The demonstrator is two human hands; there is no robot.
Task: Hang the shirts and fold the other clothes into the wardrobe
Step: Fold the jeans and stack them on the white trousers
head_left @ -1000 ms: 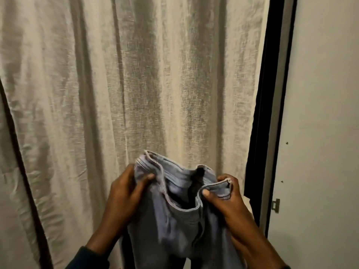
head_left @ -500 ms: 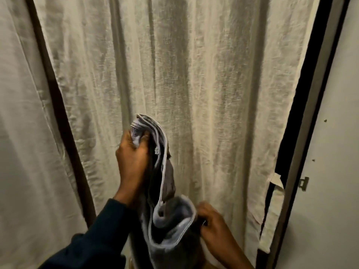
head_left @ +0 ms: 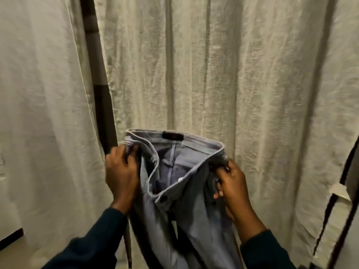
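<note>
Fingers (head_left: 129,152) of the left hand (head_left: 121,172) curl over the waistband of one pair of light blue jeans (head_left: 186,195) and pinch it, thumb in front. The right hand (head_left: 232,183) grips the other side of the waistband, its fingers (head_left: 219,188) bent tight into the cloth. Both hands hold the top of the jeans wide, so the waist makes an open ring that faces up.

The jeans hang in the air at about 6 o'clock in the view, in front of the curtains. Their long side runs straight up and down: the waist is at 12 o'clock and the two legs drop toward 6 o'clock, out of sight at the bottom edge. One dark patch (head_left: 172,135) sits on the back of the waistband. The front is undone, with one round button (head_left: 163,199) on the flap.

Two dark sleeves (head_left: 93,239) cover the arms.

Two pale curtains (head_left: 223,74) hang behind, one at 9 o'clock and one from 12 to 3 o'clock. One dark post (head_left: 101,84) shows in the gap between them. One small pale tag (head_left: 339,191) sticks out at 3 o'clock, beside a dark edge.
</note>
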